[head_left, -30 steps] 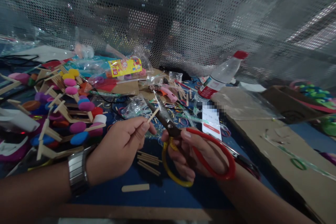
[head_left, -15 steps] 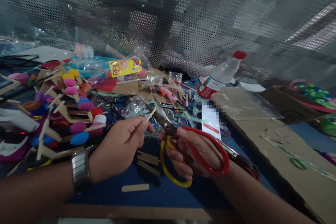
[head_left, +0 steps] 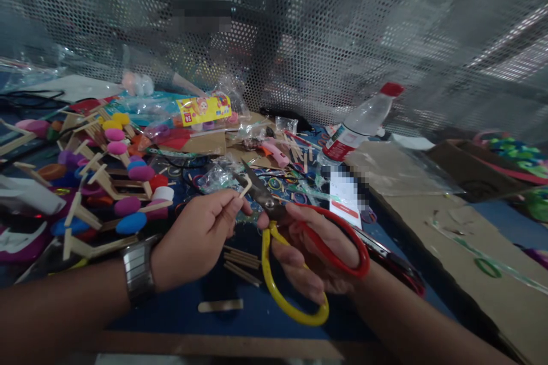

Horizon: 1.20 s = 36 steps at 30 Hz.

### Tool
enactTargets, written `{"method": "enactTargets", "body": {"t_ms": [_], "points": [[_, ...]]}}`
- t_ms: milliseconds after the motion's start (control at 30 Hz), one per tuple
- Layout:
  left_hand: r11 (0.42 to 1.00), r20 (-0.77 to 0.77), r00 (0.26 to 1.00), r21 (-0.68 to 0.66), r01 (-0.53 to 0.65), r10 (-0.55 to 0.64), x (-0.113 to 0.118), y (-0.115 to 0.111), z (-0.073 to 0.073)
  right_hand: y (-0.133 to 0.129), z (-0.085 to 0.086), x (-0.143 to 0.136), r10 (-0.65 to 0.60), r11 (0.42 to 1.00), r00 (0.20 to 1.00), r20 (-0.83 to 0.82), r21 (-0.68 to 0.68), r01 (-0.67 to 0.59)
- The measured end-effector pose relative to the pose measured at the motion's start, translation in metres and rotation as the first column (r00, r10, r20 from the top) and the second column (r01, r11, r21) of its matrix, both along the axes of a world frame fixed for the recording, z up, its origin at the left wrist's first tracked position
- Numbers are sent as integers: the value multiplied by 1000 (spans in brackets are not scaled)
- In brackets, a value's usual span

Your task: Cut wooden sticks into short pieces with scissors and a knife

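My left hand [head_left: 194,239] pinches a small wooden stick [head_left: 245,187], whose top end now looks bent to one side. Scissors [head_left: 269,204] with one red and one yellow handle are in my right hand [head_left: 314,245]. Their blades stand apart, pointing up and left, beside the stick's tip; whether they touch it is hard to tell. Below the hands, several thin wooden sticks [head_left: 242,265] lie on the blue table [head_left: 171,319], and nearer the front edge lies a short flat stick [head_left: 220,305] with one rounded end.
Wooden frames with coloured oval pieces [head_left: 128,205] crowd the left. Behind the hands are a pink glue gun [head_left: 276,154], plastic wrappings and loose bands. A red-capped bottle [head_left: 357,125] leans at the back right, near a cardboard sheet [head_left: 488,228].
The stick's top end, straight before, is now bent. The scissors have turned slightly, and the yellow handle has swung down and right, away from the red one.
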<state>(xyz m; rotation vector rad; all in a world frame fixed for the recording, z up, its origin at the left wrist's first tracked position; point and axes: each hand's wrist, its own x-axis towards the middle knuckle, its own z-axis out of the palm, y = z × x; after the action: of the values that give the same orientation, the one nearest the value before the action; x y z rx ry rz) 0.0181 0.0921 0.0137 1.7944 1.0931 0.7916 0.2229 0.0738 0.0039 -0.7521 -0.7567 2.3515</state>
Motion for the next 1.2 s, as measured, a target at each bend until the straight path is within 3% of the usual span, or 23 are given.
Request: {"method": "enactTargets", "body": {"t_ms": [133,367,600,800,900,1067,1200], "points": [[999,28,1000,-33,3,-2,3,-2,0,0,0,-2,-23,1000,999,31,19,23],[999,-3,1000,51,14,-14,1,-2,0,-1,1,-1,-77,995,993,86,75,71],[998,-20,1000,56,-5,6,-1,-1,0,-7,-2,-4,-200,950,972,126,267,161],[987,-72,996,152,61,-50,-3,-7,3,-1,7,-1,-285,950,949,132,171,261],[987,-53,996,139,77,-71,-4,-10,2,3,9,6,-368,918,916,159,223,329],[1000,145,989,1,-19,19,-3,-9,2,-4,5,11,-255,907,948,192,387,166],[993,152,982,-10,-113,114,-2,-8,8,-13,3,9,-214,860,940,266,507,52]]}}
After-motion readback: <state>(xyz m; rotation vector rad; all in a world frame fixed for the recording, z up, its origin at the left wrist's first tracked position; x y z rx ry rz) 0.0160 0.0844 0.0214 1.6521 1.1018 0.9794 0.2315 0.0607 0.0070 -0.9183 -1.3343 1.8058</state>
